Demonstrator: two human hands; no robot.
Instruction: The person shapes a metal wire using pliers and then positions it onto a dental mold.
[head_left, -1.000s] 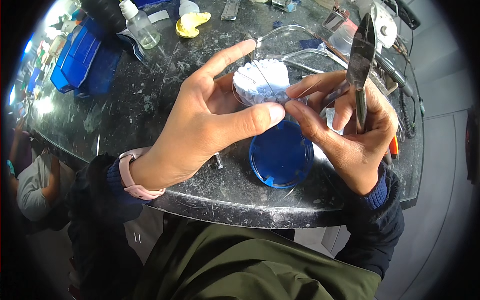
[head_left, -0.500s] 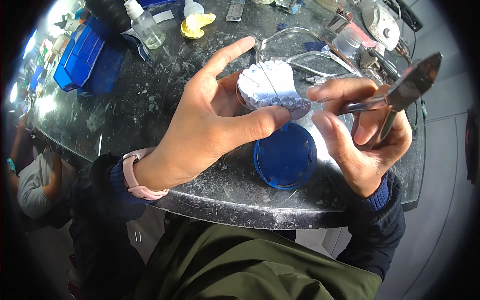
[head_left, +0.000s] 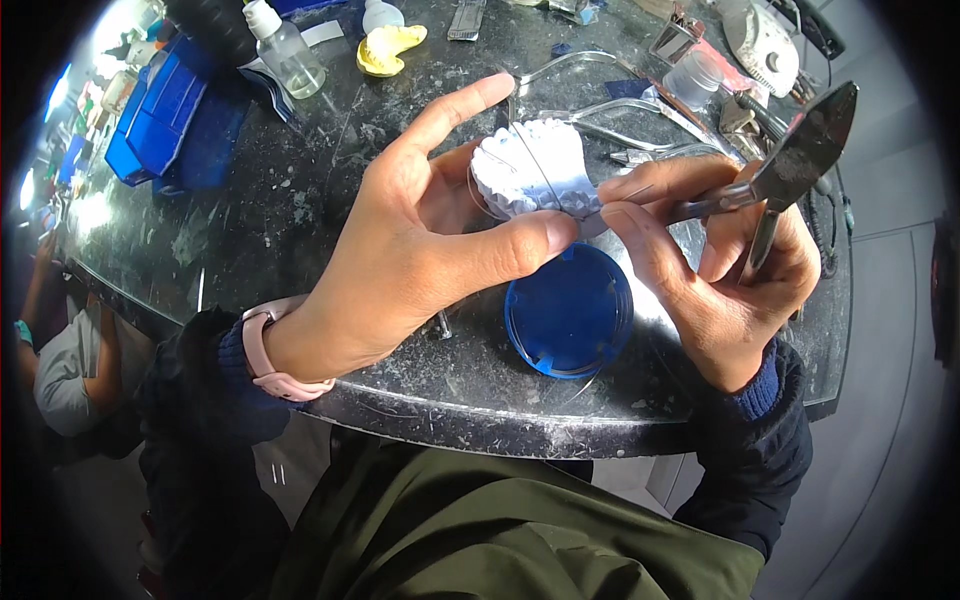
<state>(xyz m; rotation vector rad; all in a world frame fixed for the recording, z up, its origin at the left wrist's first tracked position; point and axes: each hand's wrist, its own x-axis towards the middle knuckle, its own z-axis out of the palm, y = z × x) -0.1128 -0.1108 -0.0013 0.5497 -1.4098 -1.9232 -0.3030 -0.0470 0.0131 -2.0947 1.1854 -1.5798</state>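
Observation:
A white plaster dental cast (head_left: 522,160) with thin wires over it is held in my left hand (head_left: 405,250), thumb on its near side and index finger raised. My right hand (head_left: 725,265) has metal pliers (head_left: 800,150) lodged among its fingers, jaws pointing up and right. Its thumb and forefinger are also at the thin wire (head_left: 633,196) by the cast's right end. A round blue lid (head_left: 565,315) lies on the bench under the cast, between both hands.
On the dark bench (head_left: 270,210) are more metal pliers (head_left: 620,135), a spray bottle (head_left: 285,55), a yellow piece (head_left: 385,48), a blue box (head_left: 150,110) and a white device (head_left: 760,55). Another person (head_left: 75,370) is at the lower left.
The pliers have tipped rightward from upright. My right hand shifted right, its fingertips parting from the wire, then came back toward the cast. My left hand and cast moved slightly right.

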